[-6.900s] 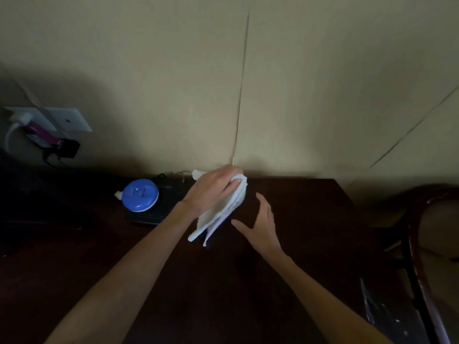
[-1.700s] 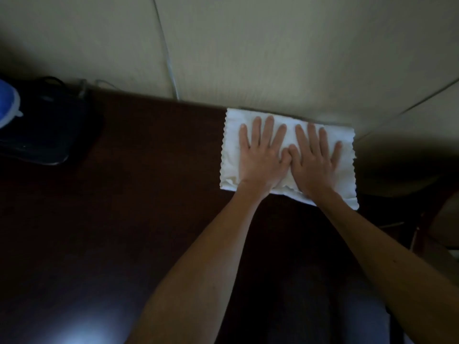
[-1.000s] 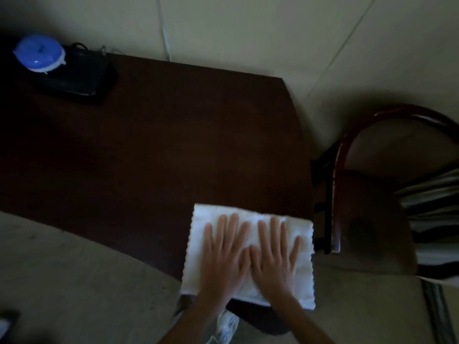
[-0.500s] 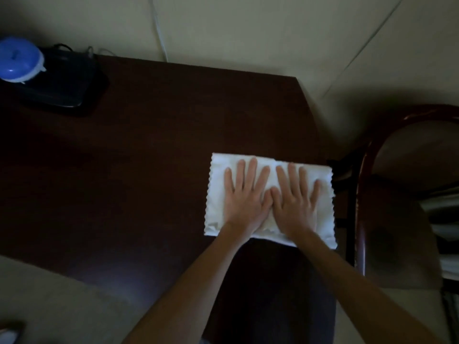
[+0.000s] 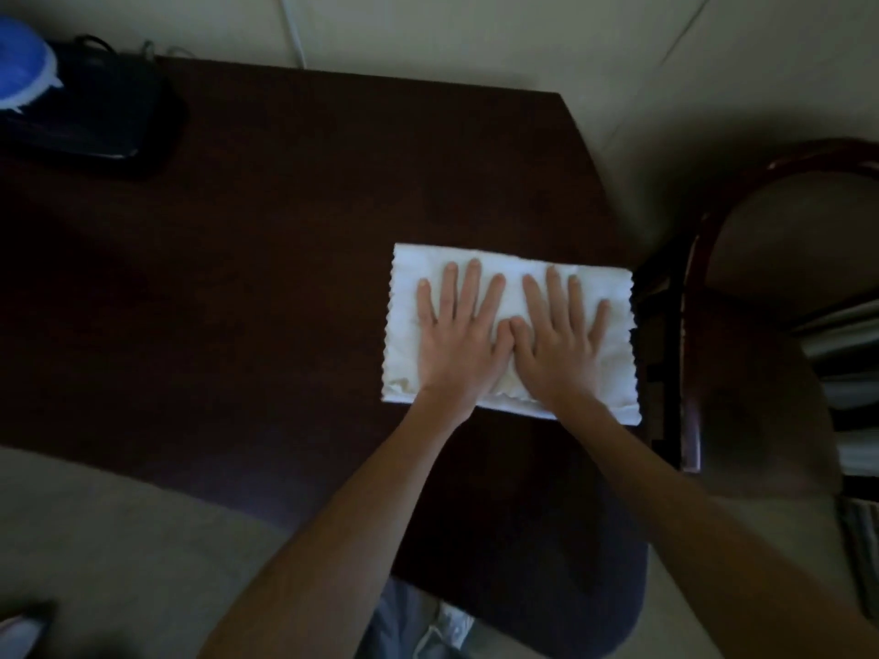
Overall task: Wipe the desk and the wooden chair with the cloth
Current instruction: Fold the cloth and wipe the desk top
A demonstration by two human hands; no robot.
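Head view looks down on the dark wooden surface [image 5: 285,221], where the white cloth [image 5: 409,278] lies spread flat near the right edge, its scalloped right border about level with that edge. Your left grip [image 5: 456,344] and right grip [image 5: 556,349] both press palm-down on the cloth, side by side with thumbs touching, fingers [image 5: 471,292] straight and spread, released and grasping nothing. Just beside the surface on the right stands the wooden chair [image 5: 689,373], untouched. At the far left corner a black device [image 5: 95,111] carries a blue round object [image 5: 21,64].
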